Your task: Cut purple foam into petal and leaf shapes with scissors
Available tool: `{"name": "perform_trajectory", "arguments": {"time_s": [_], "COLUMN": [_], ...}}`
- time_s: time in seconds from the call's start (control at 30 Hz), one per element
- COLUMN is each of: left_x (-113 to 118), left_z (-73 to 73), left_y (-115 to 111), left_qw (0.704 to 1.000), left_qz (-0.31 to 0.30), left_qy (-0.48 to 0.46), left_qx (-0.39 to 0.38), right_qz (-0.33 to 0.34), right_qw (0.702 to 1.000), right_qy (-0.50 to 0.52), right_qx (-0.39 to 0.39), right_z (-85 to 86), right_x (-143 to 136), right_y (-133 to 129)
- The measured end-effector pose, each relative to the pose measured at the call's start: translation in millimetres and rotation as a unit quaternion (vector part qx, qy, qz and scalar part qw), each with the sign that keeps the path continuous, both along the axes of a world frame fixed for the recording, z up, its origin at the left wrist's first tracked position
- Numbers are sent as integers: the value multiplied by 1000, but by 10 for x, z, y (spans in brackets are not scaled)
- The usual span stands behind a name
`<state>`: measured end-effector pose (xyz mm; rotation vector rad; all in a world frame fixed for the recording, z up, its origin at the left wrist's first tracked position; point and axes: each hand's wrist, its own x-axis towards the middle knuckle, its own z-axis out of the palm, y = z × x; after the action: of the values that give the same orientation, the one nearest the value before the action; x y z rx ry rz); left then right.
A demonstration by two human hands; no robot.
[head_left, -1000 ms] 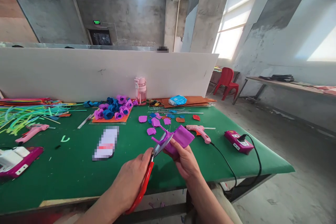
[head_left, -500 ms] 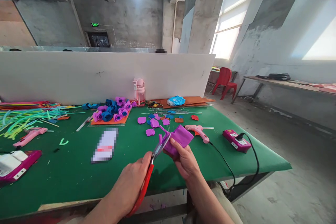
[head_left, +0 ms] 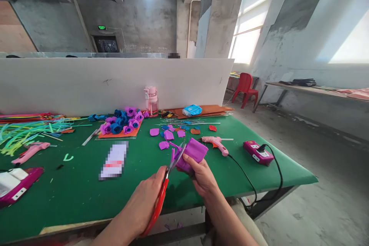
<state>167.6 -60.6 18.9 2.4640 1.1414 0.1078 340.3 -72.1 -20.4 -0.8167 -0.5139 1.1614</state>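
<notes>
Red-handled scissors (head_left: 161, 200) are gripped in my left hand (head_left: 145, 198), blades pointing up and away to the right. My right hand (head_left: 201, 175) pinches a folded purple sheet (head_left: 196, 150) between thumb and fingers. The blades sit at the left edge of that sheet, where a narrow cut strip (head_left: 173, 153) hangs off. Whether the sheet is paper or thin foam I cannot tell. Just beyond, cut purple petals (head_left: 168, 135) lie flat on the green table (head_left: 138, 184), among blue, orange and red ones.
Purple and blue flowers (head_left: 122, 121) rest on an orange sheet. One pink glue gun (head_left: 217, 144) lies right, another (head_left: 31, 153) left. A corded power strip (head_left: 258, 153) sits near the right edge. Behind stand a pink bottle (head_left: 151, 99) and a white partition (head_left: 115, 80).
The view has shifted slightly, moving everything a little left in the picture. The scissors stay at the sheet's left edge, and the cut strip hangs slightly differently. Both hands keep their holds.
</notes>
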Motion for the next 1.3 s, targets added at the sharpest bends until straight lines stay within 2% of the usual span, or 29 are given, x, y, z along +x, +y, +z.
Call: {"name": "perform_trajectory", "arguments": {"time_s": [0.23,0.33,0.5,0.57,0.63,0.7,0.77,0.83,0.97,1.07,1.13,1.2,1.3], "left_x": [4,-15,-48,-74,-117,-161,-178,-144,-23,-51,-141,-252,-390], "left_z": [-98,-128,-157,-176,-193,-194,-176,-148,-103,-74,-30,36,118], "left_y": [11,-11,18,90,184,269,313,311,284,333,362,353,274], "left_qw": [999,991,960,928,873,821,800,809,856,910,947,969,976], "left_qz": [10,24,60,95,119,113,101,113,159,149,116,91,92], "left_qy": [-26,-78,-197,-266,-332,-348,-341,-373,-423,-360,-287,-215,-132], "left_qx": [-45,-108,-190,-245,-335,-438,-484,-439,-251,-141,-84,-86,-147], "right_qz": [-3,-4,-20,-39,-52,-55,-58,-59,-26,24,51,79,126], "right_qw": [1000,1000,998,996,993,990,988,988,995,998,997,993,984], "right_qy": [3,1,13,30,53,73,86,90,57,-6,-47,-77,-104], "right_qx": [-10,-30,-52,-69,-87,-107,-118,-114,-78,-55,-46,-50,-66], "right_z": [8,20,12,-4,-26,-47,-58,-56,-30,-2,23,43,45], "right_x": [8,36,92,105,111,109,91,50,-90,-151,-126,-54,80], "right_y": [-15,-15,0,15,34,53,66,69,51,19,-13,-51,-109]}}
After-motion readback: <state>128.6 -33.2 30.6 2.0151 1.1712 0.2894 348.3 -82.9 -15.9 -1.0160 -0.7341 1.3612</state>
